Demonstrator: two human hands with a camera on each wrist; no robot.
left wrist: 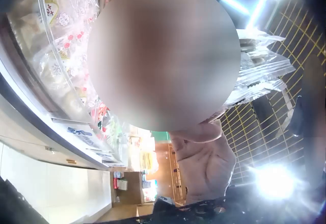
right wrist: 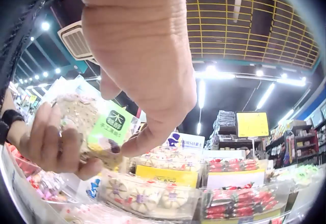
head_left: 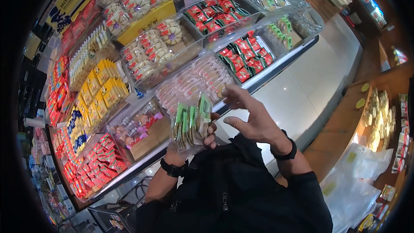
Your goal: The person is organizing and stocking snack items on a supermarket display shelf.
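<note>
My left hand (head_left: 210, 137) holds several clear packets of flat round crackers with green labels (head_left: 189, 121) in a stack, fingers curled round their side. Beyond its fingers, the front packet (right wrist: 79, 119) shows a speckled cracker in the right wrist view. My right hand (head_left: 255, 118) hovers just right of the stack, fingers loosely bent and thumb apart, with nothing between them. Its fingertips overlap the front packet's edge in the right wrist view. Clear wrapper ends (left wrist: 260, 68) stick out in the left wrist view, where a blurred disc hides most of the left hand.
Below and ahead, a tiered display holds a bin of pale wrapped pastries (head_left: 194, 77), red and green packets (head_left: 246, 58), yellow packets (head_left: 101, 84) and red packets (head_left: 101, 159). A black basket (head_left: 112, 220) stands at lower left. Wooden shelving (head_left: 340, 125) is at right.
</note>
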